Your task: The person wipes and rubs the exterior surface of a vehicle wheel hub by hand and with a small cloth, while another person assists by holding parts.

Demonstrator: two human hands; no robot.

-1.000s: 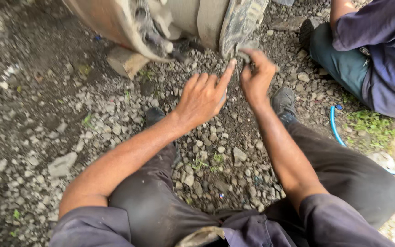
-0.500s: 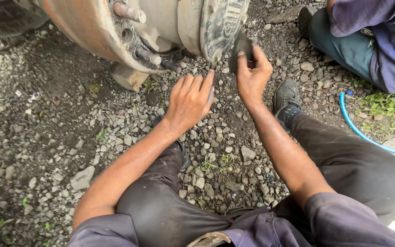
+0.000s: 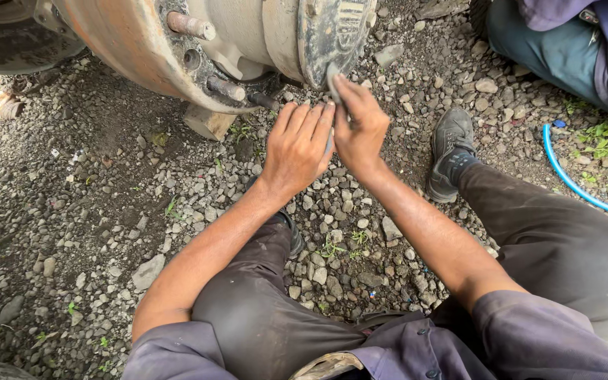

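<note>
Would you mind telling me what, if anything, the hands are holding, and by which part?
The right hand pinches a small grey strip by its lower end, pressing it to the dark hub part. The left hand holds nothing.

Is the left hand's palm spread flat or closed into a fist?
Spread: the left hand shows its fingers extended side by side, beside the right hand.

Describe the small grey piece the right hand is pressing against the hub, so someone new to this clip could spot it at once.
Start at the big rusty wheel hub at the top of the view, then follow its dark round end plate down to the lower edge. There the right hand pinches a small flat grey piece against the plate. It is paler than the plate and smoother than the gravel.
</note>
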